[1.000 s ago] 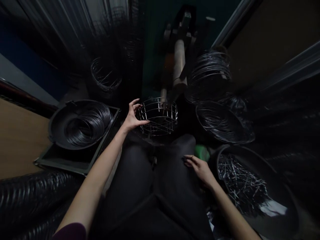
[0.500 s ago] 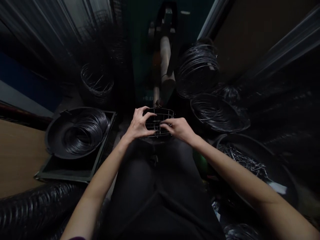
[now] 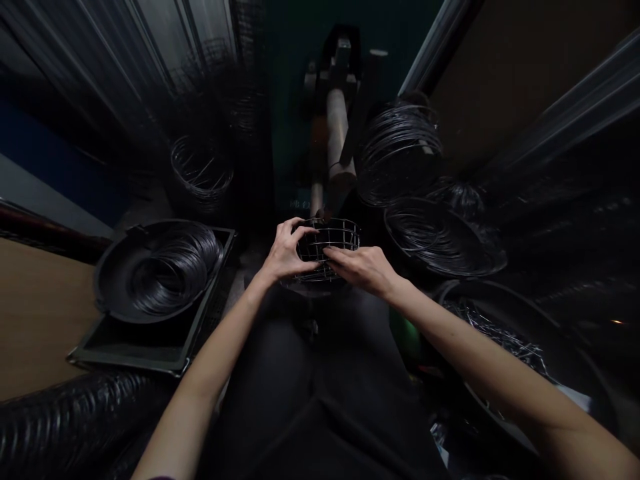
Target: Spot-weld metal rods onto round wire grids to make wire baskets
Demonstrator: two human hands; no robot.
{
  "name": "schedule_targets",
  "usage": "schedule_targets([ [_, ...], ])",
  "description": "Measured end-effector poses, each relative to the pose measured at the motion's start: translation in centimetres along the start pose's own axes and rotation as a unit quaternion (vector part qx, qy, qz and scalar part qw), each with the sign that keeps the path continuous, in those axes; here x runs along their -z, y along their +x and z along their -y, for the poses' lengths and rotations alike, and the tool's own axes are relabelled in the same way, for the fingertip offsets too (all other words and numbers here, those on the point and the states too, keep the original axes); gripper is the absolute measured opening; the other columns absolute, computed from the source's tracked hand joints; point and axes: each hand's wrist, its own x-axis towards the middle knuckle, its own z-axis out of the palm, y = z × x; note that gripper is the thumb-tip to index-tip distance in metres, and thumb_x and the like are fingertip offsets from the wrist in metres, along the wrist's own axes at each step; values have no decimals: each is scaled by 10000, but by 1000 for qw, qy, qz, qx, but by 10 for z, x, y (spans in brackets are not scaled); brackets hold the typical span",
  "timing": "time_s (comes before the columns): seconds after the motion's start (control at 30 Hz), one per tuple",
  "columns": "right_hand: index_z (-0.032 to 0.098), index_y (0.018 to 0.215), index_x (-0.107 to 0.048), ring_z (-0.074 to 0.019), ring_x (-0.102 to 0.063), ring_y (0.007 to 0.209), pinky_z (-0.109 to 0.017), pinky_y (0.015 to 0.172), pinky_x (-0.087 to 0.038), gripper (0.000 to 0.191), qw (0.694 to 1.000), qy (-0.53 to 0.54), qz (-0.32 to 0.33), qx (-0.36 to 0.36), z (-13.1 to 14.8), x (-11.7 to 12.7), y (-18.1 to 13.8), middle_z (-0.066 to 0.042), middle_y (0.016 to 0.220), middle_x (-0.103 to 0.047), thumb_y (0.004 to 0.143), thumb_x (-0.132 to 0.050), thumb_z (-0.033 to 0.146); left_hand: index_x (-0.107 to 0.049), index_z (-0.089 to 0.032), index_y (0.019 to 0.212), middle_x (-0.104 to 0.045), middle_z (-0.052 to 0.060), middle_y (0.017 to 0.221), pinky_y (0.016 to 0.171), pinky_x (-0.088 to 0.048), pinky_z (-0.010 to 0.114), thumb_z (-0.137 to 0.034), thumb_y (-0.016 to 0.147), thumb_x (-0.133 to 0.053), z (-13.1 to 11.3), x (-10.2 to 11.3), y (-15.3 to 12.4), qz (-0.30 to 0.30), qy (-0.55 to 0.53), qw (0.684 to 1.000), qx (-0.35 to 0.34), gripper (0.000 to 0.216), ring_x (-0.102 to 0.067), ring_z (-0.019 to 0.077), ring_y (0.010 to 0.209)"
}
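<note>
Wire basket (image 3: pixel 333 235), just one — left hand (image 3: pixel 287 255), right hand (image 3: pixel 363 270), both gripping it

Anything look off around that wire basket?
The wire basket looks intact between the left hand and right hand. One odd spot: cut wire pieces lie jumbled in the black basin at lower right, unlike the neatly wound wire coil in the black pan at left.
</note>
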Motion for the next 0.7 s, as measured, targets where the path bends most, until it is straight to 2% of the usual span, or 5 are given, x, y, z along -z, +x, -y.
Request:
schedule_targets([
  [0.23,254,1206,-690,-163,-702,664,-271,462,-279,324,999,-34,27,-4,-4,6,11,-35,1095,-751,973,-479,334,-623,-237,1194,-457,108,1345,1132,-377,525,-350,579,-878,4,1,10,2,-10,1000,11,676,-423,330,1302],
  [0.43,247,1153,-710,-164,-700,728,-253,489,-340,298,999,-23,31,-6,-7,6,20,-30,1076,-757,968,-490,326,-629,-236,1202,-480,102,1325,1133,-375,503,-363,577,-878,9,5,16,12,-20,1000,18,685,-443,320,1294],
  [0.6,248,1223,-676,-149,-685,767,-243,525,-381,311,999,16,-24,-37,-8,0,6,-34,1100,-746,985,-494,333,-633,-237,1179,-534,80,1260,1126,-377,491,-380,572,-879,9,10,20,22,-22,999,14,669,-479,313,1261],
  [0.7,230,1087,-707,-127,-661,777,-224,538,-382,248,993,28,-80,-85,-11,-9,-2,-44,1083,-729,988,-507,339,-633,-238,1169,-536,75,1252,1105,-398,478,-393,549,-893,10,11,25,21,-27,999,20,691,-493,301,1233],
])
